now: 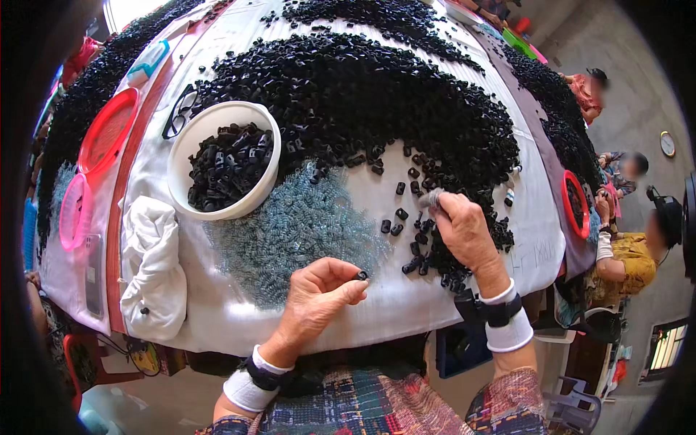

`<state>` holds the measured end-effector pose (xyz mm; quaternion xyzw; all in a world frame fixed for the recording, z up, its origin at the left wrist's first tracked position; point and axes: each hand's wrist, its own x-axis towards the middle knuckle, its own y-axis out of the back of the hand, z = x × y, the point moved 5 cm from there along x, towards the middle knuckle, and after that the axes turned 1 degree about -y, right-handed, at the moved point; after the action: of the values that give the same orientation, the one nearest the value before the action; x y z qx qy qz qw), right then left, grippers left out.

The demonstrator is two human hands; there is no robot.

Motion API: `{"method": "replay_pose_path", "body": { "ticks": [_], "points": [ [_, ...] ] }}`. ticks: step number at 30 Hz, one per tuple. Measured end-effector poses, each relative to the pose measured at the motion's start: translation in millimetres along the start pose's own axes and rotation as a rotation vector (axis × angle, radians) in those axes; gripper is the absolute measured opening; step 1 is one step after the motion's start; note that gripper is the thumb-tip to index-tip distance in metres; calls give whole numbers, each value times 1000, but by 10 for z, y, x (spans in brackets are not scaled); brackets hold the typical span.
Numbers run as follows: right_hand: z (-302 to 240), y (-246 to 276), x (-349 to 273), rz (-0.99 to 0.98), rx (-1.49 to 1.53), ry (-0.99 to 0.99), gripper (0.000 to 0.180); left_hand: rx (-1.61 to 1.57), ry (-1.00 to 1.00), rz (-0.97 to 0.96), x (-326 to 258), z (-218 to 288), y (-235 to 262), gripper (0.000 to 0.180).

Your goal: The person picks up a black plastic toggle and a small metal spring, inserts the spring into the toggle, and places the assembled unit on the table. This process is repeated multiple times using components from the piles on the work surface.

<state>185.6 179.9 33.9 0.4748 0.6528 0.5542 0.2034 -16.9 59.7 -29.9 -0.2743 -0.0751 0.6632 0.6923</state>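
White table (406,304): hands pinching small black caps (361,275).

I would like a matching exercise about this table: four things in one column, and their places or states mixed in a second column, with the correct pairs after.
Things:
1. round white plastic bowl
2. small black plastic ring
3. crumpled white cloth
4. pile of tiny clear blue springs

Places or states:
A. pinched in the left hand fingers
B. spread on the table between bowl and hands
C. holds black plastic pieces
D. lies at the table's left edge, below the bowl

Pairs: 1-C, 2-A, 3-D, 4-B
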Motion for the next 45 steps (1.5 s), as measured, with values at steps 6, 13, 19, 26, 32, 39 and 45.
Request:
{"method": "replay_pose_path", "body": {
  "ticks": [6, 13, 19, 26, 32, 39, 45],
  "points": [
    [-30, -100, -94, 26, -63, -41, 12, 4, -7, -20, 5, -3, -16, 14],
    [-84, -335, -105, -6, -299, -111, 33, 15, -6, -24, 9, -13, -21, 17],
    [-135, -346, -64, 72, -245, -55, 32, 48, -5, -7, 2, -9, -35, 15],
    [140, 142, -91, 176, -79, -160, 26, 63, -14, 28, -10, -19, 47, 14],
    [1057, 779, -606, 339, -241, -391, 9, 47, -10, 16, 8, 9, -40, 15],
    [737, 546, -258, 238, -120, -275, 20, 50, -6, 12, 6, -8, -7, 15],
    [281, 4, 564, 9, -28, 51, 32, 24, -19, 2, -3, 2, 6, 14]
  ]
}}
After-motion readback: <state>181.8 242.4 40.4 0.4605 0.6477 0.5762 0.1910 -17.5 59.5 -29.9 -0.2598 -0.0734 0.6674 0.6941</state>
